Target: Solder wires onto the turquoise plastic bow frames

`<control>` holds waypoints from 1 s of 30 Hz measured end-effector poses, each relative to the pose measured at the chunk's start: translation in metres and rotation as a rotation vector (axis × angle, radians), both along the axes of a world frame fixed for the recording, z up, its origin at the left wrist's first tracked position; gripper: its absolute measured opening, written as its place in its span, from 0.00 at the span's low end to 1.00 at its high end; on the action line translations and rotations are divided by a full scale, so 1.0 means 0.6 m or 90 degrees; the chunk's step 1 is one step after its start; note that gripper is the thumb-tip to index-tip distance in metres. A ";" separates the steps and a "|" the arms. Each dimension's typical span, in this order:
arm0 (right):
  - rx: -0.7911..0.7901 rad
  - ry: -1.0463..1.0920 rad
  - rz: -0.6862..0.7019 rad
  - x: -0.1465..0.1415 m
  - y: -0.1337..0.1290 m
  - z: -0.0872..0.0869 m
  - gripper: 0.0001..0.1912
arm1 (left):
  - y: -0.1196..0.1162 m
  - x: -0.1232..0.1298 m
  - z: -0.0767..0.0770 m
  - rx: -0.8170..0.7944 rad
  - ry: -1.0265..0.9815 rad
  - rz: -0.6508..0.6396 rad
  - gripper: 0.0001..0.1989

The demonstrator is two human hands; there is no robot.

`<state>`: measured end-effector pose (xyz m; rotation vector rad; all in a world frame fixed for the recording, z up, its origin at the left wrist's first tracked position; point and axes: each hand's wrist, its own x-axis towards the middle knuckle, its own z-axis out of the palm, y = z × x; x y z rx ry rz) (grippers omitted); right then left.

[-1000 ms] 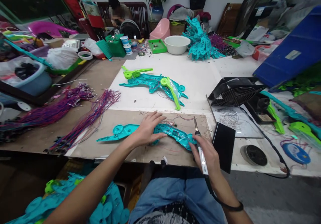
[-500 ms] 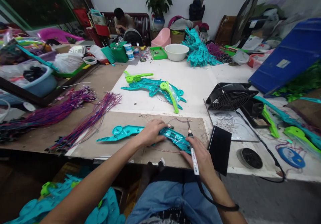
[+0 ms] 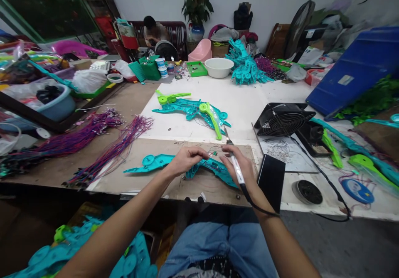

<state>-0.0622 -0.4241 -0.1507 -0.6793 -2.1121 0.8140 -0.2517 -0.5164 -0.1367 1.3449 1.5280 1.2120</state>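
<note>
A long teal plastic part (image 3: 218,170) lies across the brown board (image 3: 174,189) in front of me. My left hand (image 3: 188,160) is over its middle, thumb and fingertips pinched together at a thin wire. A small green circuit board (image 3: 215,153) with wires sits just beyond the part, between my hands. My right hand (image 3: 241,166) holds a soldering iron (image 3: 237,169) with a white handle, its tip pointing up and away from me. The iron's black cord runs back along my right forearm. Farther off lies a second teal part (image 3: 183,108) with bright green pieces attached.
Bundles of red and purple wires (image 3: 124,143) lie to the left. On the right are a black fan (image 3: 282,120), a black box (image 3: 271,182) and a round tin (image 3: 308,192). Teal parts are piled at the back (image 3: 246,64). A person (image 3: 156,33) sits beyond the table.
My left hand has lifted off the teal part and pinched its fingertips together. My right hand has risen off the part's right end, bringing the soldering iron up and slightly left.
</note>
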 end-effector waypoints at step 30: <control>0.087 -0.052 -0.098 0.070 0.019 0.015 0.12 | -0.034 -0.069 -0.012 -0.095 0.106 0.185 0.14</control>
